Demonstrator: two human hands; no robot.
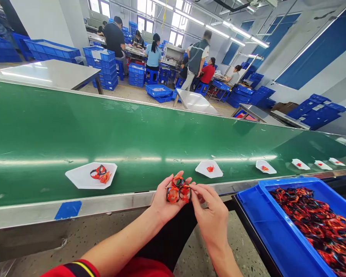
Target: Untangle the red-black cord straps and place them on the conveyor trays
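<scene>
The left hand (163, 204) is cradling orange-and-black plastic rings (173, 194); the right hand (212, 215) is pinching them

The hands are together at lower centre of the frame, the left lying open and palm up, the right gripping the rings' right side between thumb and fingers; the cluster's long axis is running sideways, roughly along the green conveyor belt (103, 134) (ring openings mostly facing up); a loosening pinch could let a ring slip off the open palm, dropping it on the belt or the floor, while tangled loops could drag the others along.
</scene>
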